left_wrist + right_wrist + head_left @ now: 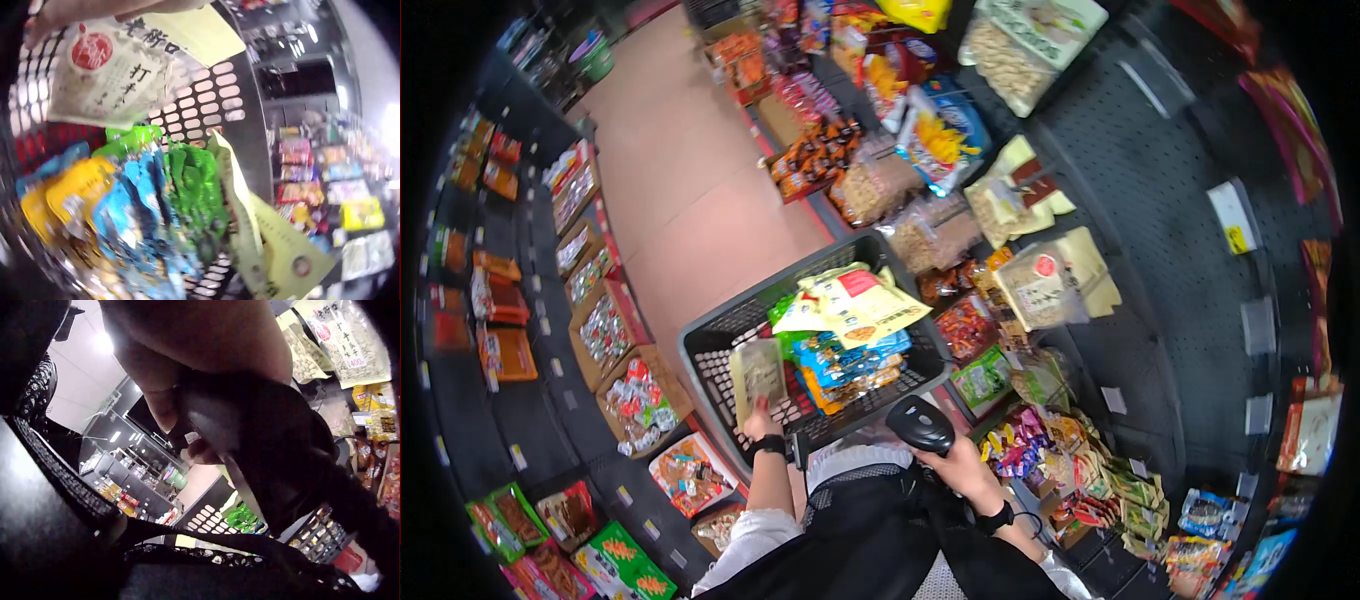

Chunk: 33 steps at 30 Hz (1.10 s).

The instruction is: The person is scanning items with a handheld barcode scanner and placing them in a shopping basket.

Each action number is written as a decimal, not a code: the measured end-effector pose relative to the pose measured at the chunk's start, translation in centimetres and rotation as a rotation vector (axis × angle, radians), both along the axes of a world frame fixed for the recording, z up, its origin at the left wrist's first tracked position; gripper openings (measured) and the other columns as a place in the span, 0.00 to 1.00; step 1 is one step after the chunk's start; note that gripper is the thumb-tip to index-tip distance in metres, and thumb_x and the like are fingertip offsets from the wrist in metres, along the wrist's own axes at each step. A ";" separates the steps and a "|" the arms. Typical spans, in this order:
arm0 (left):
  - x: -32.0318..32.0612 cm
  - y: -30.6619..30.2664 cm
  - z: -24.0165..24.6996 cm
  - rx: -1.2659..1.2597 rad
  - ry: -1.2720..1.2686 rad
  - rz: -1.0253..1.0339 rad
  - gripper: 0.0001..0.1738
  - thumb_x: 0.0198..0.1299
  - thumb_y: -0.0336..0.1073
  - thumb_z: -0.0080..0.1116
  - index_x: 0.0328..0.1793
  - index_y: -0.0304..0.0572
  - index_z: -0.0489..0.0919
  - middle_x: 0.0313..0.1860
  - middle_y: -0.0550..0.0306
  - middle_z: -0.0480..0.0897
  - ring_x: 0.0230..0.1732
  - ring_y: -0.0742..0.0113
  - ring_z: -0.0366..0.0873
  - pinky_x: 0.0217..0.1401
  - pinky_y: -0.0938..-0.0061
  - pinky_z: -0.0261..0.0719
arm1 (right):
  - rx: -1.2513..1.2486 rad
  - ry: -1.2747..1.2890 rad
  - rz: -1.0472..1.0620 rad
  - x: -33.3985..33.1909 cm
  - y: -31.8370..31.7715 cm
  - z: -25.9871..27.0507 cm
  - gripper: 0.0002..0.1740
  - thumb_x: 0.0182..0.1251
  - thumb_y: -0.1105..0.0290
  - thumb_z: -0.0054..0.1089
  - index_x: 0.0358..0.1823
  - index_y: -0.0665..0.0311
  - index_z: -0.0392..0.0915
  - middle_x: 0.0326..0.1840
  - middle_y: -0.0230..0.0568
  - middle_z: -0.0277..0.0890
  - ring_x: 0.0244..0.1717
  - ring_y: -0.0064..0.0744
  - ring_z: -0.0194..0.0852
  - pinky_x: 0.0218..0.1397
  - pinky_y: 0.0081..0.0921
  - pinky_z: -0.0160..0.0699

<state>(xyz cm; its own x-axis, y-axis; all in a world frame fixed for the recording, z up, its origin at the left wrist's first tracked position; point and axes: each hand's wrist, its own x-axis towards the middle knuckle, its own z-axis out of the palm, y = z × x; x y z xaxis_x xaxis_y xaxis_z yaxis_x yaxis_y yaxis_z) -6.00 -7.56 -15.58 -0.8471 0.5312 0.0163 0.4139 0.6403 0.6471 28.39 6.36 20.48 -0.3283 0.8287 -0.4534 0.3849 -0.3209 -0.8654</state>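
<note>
My left hand (760,424) grips the edge of a clear and cream snack bag (759,376) inside a black shopping basket (712,358). In the left wrist view the bag's round red label and black lettering face the camera, with my fingers (125,7) along its top edge. Beside it in the basket lie yellow paper-like packs (870,308), blue packets (850,358) and green packets (197,181). My right hand (963,470) holds a black handheld barcode scanner (920,424) by its handle, its head over the basket's near right corner.
Shelves on the right carry a similar bag (1040,285), a large nut bag (1012,65) and wrapped candies (1015,440). Left shelves hold boxes of sweets (605,325). A pink-floored aisle (690,150) runs ahead, with a green bucket (595,60) at its far end.
</note>
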 end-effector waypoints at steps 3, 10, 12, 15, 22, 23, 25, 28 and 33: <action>3.0 1.3 9.7 0.280 -0.814 0.221 0.14 0.56 0.35 0.51 0.49 0.42 0.73 0.36 0.51 0.79 0.37 0.55 0.77 0.43 0.68 0.74 | 0.175 -0.108 0.052 0.4 0.4 3.8 0.22 0.49 0.73 0.66 0.48 0.69 0.72 0.42 0.46 0.77 0.45 0.35 0.76 0.47 0.29 0.72; 12.6 16.8 24.1 0.524 -1.140 0.145 0.12 0.61 0.37 0.46 0.44 0.34 0.70 0.45 0.55 0.74 0.40 0.63 0.74 0.42 0.69 0.74 | 0.050 0.034 -0.202 8.2 -1.2 1.4 0.25 0.51 0.71 0.66 0.51 0.68 0.69 0.42 0.40 0.76 0.44 0.29 0.74 0.49 0.27 0.71; 17.7 20.4 28.1 0.573 -0.713 -0.231 0.12 0.60 0.31 0.51 0.48 0.34 0.70 0.43 0.54 0.76 0.40 0.68 0.75 0.49 0.74 0.72 | -0.003 0.032 -0.279 10.5 -1.7 2.0 0.25 0.51 0.70 0.66 0.51 0.68 0.70 0.42 0.40 0.77 0.44 0.29 0.74 0.49 0.27 0.71; 25.6 25.8 31.5 0.551 -0.900 -0.731 0.10 0.59 0.25 0.50 0.47 0.35 0.71 0.37 0.55 0.79 0.41 0.68 0.78 0.48 0.77 0.74 | -0.072 -0.094 -0.324 14.6 -1.9 1.9 0.24 0.53 0.68 0.65 0.52 0.67 0.71 0.44 0.41 0.77 0.47 0.28 0.74 0.51 0.26 0.71; 37.9 43.7 26.6 0.559 -0.877 -0.983 0.28 0.56 0.31 0.58 0.63 0.34 0.66 0.59 0.49 0.71 0.59 0.62 0.67 0.62 0.72 0.63 | 0.006 -0.013 -0.553 21.5 -3.5 1.0 0.19 0.54 0.68 0.64 0.48 0.66 0.75 0.44 0.41 0.79 0.46 0.28 0.76 0.52 0.25 0.70; 39.2 44.9 25.7 0.569 -0.826 -0.988 0.25 0.55 0.30 0.58 0.60 0.34 0.68 0.54 0.51 0.73 0.55 0.64 0.70 0.58 0.73 0.66 | 0.073 -0.048 -0.574 22.3 -3.8 0.8 0.18 0.54 0.69 0.64 0.46 0.66 0.76 0.42 0.42 0.79 0.45 0.28 0.76 0.51 0.26 0.71; 39.1 45.7 25.1 0.422 -1.000 -1.041 0.19 0.54 0.27 0.59 0.53 0.35 0.69 0.36 0.59 0.77 0.39 0.73 0.75 0.42 0.80 0.73 | 0.123 -0.081 -0.592 23.1 -4.2 1.0 0.18 0.53 0.69 0.64 0.46 0.66 0.76 0.42 0.42 0.80 0.44 0.28 0.77 0.50 0.26 0.72; 39.6 43.3 26.0 0.524 -1.064 -0.821 0.11 0.53 0.27 0.61 0.41 0.36 0.72 0.28 0.65 0.72 0.30 0.78 0.70 0.32 0.82 0.71 | 0.151 -0.090 -0.618 24.0 -4.9 0.6 0.17 0.53 0.68 0.64 0.45 0.66 0.77 0.40 0.43 0.80 0.42 0.28 0.77 0.48 0.26 0.73; 38.2 41.2 22.2 0.415 -1.049 -0.919 0.19 0.53 0.23 0.58 0.52 0.37 0.69 0.36 0.60 0.77 0.30 0.76 0.75 0.32 0.81 0.74 | 0.213 -0.090 -0.652 24.9 -5.1 0.0 0.16 0.53 0.68 0.63 0.43 0.65 0.77 0.37 0.42 0.80 0.40 0.27 0.77 0.46 0.25 0.73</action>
